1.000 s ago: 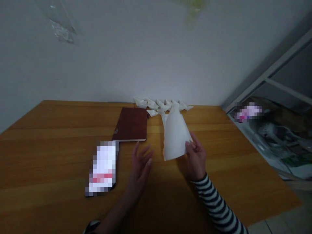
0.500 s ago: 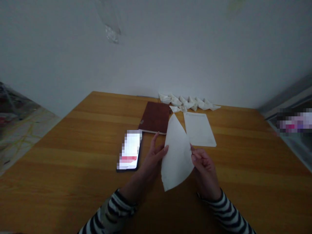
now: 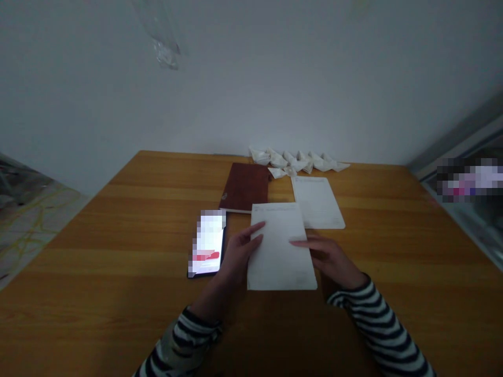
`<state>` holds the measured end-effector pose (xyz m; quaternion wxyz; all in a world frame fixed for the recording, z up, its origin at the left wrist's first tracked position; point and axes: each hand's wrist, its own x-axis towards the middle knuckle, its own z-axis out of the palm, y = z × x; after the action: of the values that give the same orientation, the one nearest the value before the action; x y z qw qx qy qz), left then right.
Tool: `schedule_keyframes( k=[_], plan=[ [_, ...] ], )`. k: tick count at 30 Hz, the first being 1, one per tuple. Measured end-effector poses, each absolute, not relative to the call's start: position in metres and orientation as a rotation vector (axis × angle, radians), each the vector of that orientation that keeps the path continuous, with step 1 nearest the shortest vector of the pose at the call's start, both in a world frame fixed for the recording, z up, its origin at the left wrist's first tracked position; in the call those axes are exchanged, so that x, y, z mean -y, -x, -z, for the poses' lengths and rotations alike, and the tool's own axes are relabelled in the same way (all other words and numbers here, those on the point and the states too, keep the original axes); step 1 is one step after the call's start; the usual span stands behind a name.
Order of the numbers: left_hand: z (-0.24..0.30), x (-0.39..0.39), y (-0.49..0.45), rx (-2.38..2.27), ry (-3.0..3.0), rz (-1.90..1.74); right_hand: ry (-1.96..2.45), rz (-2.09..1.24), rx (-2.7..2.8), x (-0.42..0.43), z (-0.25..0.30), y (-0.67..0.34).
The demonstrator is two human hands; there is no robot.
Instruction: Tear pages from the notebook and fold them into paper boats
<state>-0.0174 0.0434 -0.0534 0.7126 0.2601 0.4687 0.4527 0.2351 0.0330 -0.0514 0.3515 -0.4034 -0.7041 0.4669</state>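
A white sheet of paper (image 3: 280, 246) lies flat on the wooden table (image 3: 118, 262) right in front of me. My left hand (image 3: 238, 254) rests at its left edge, fingers stretched onto the paper. At the right edge, my right hand (image 3: 328, 257) has its fingers laid flat across the sheet. A second white sheet (image 3: 317, 201) lies just behind, to the right. Both my sleeves are striped.
A lit phone (image 3: 208, 243) lies left of my left hand. A dark red notebook (image 3: 245, 187) sits behind it. Several small folded white paper pieces (image 3: 296, 162) line the table's far edge by the wall. A shelf with clutter stands at the right.
The sheet, held up and curved in my right hand before, now lies flat on the table with both hands on it. The view has swung left.
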Motion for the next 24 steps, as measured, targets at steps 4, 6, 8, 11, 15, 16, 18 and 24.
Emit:
schedule_keyframes(
  k=[4,6,8,11,15,16,18,24],
  plan=[
    [0.047,-0.043,0.016,-0.885,-0.615,-0.911,1.059,-1.166,1.629,-0.037,0.064,-0.236],
    [0.045,-0.042,0.016,-0.791,-0.772,-0.881,1.103,-1.14,1.439,-0.038,0.072,-0.235],
    [0.046,-0.04,0.017,-0.756,-1.009,-0.879,1.15,-1.153,1.251,-0.038,0.079,-0.234],
    [0.047,-0.038,0.016,-0.869,-1.362,-0.904,1.171,-1.22,1.121,-0.036,0.084,-0.231],
    [0.047,-0.038,0.012,-1.052,-1.463,-1.003,1.191,-1.238,1.131,-0.032,0.083,-0.228],
    [0.046,-0.038,0.01,-1.085,-1.417,-1.018,1.21,-1.234,1.138,-0.031,0.082,-0.227],
    [0.045,-0.038,0.006,-1.128,-1.248,-1.039,1.244,-1.226,1.167,-0.029,0.081,-0.223],
    [0.045,-0.037,-0.002,-1.129,-0.804,-1.132,1.198,-1.292,1.311,-0.027,0.08,-0.201]
  ],
)
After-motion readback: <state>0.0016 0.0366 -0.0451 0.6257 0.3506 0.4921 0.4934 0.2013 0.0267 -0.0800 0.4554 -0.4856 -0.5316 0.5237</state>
